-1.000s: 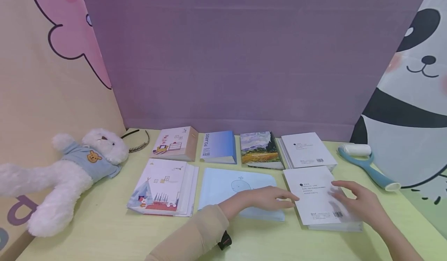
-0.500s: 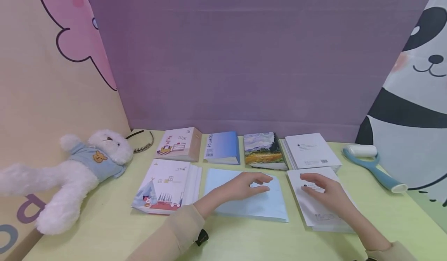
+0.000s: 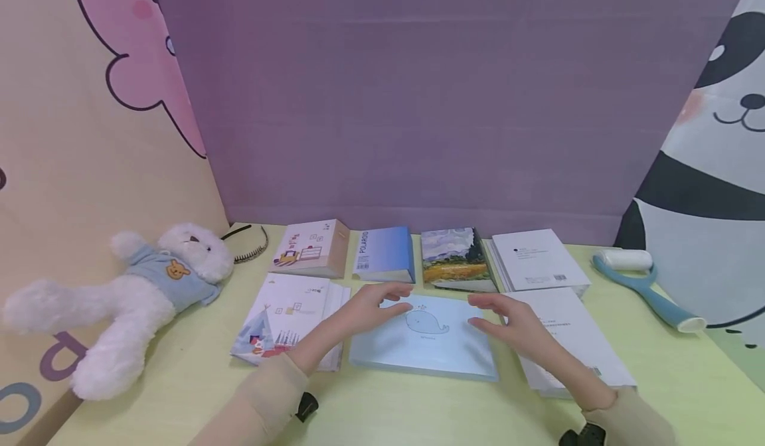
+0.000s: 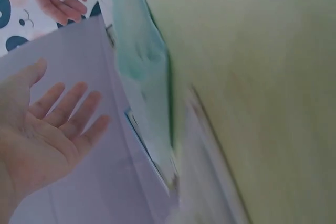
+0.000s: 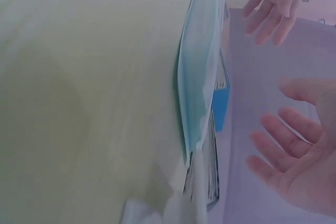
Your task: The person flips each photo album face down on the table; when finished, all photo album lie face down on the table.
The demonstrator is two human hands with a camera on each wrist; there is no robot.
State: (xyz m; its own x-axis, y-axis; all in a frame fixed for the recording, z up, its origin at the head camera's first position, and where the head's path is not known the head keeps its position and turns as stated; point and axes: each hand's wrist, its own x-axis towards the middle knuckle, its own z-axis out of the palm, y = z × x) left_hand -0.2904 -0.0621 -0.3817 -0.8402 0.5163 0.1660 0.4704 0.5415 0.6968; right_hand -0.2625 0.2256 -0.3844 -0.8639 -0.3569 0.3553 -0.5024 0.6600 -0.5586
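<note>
A light blue album [image 3: 430,350] with a whale drawing lies flat at the front middle of the table. My left hand [image 3: 376,308] hovers over its upper left side, fingers relaxed and apart from the thumb. Across from it, my right hand [image 3: 516,326] is over the gap between this album and the front-right white book [image 3: 576,323], partly covering that book. Both palms face each other and hold nothing; the left wrist view shows the left fingers [image 4: 79,114] spread. A white book with a tent picture [image 3: 287,310] lies partly behind my left forearm.
Along the back stand a room-picture book [image 3: 307,250], a blue POLAROID book [image 3: 384,253], a landscape-painting book [image 3: 454,257] and a white book [image 3: 538,259]. At left lie a plush toy [image 3: 170,283] and a toothed headband [image 3: 254,253]; at right, a blue-handled lint roller [image 3: 663,305].
Both hands have left the front-right white book and moved left to the whale album. The left hand travelled across the album to its left side. The head view has shifted slightly.
</note>
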